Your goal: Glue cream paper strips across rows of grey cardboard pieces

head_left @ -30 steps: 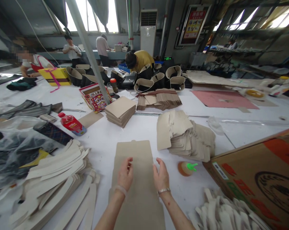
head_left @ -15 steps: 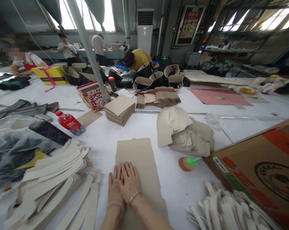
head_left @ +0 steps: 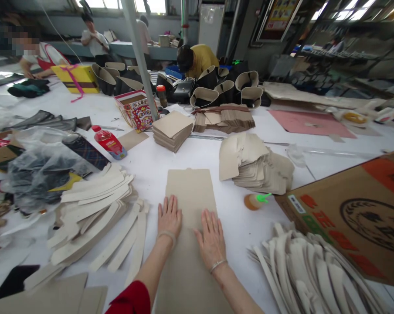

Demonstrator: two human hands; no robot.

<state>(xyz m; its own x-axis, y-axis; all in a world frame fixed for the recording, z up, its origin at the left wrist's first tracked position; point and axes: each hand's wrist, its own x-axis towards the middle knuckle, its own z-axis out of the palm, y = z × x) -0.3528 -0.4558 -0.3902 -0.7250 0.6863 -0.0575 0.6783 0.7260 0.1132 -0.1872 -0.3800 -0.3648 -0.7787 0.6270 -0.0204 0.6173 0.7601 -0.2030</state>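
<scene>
A long beige sheet of board (head_left: 188, 187) lies flat on the white table in front of me, a small tab at its far end. My left hand (head_left: 170, 216) rests flat on its left edge, fingers stretched out. On the right edge lies my right hand (head_left: 210, 235), palm down with fingers spread. Neither hand holds anything. Left of the sheet are loose curved strips (head_left: 131, 240) beside a larger pile of pale strips (head_left: 95, 209). A glue bottle with a green nozzle (head_left: 255, 201) lies to the right, beyond my right hand.
A heap of strips (head_left: 311, 270) and a cardboard box (head_left: 357, 213) stand at right. Farther off are stacked beige pieces (head_left: 256, 163), a block of sheets (head_left: 172, 131) and a red bottle (head_left: 108, 141). A metal post (head_left: 140, 56) rises beyond. Several people work across the table.
My hands, together and overlapping on the sheet before, have moved apart to its left and right edges. The view has tilted down, showing more of the near table.
</scene>
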